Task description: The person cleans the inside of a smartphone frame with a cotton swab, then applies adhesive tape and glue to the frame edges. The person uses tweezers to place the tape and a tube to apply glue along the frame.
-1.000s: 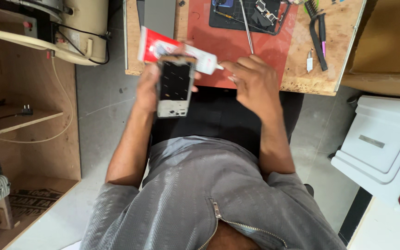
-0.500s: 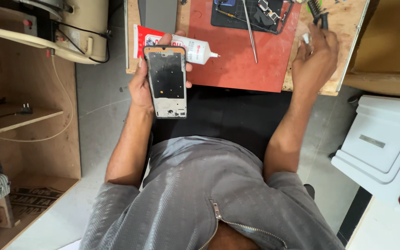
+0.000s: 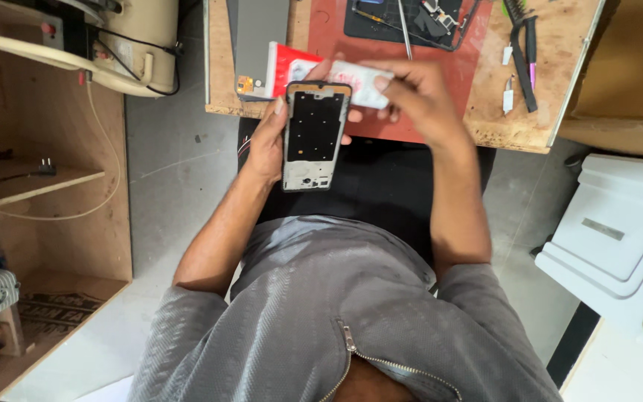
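My left hand [image 3: 268,141] holds a phone frame [image 3: 314,135] upright over my lap, its dark inner side facing up. My right hand [image 3: 418,100] grips a white and red glue tube [image 3: 314,73] that lies at the near edge of the wooden bench, just above the top of the phone frame. The tube's tip is hidden under my fingers.
A red mat [image 3: 455,67] covers the wooden bench [image 3: 552,89], with a dark tray of phone parts [image 3: 411,18], tweezers [image 3: 405,30] and black hand tools [image 3: 522,52]. A grey panel [image 3: 258,37] lies at the left. A white box [image 3: 612,231] stands at the right.
My right hand came back from the tools at the bench's right side and took hold of the glue tube. The phone frame stayed in my left hand, shifting slightly.
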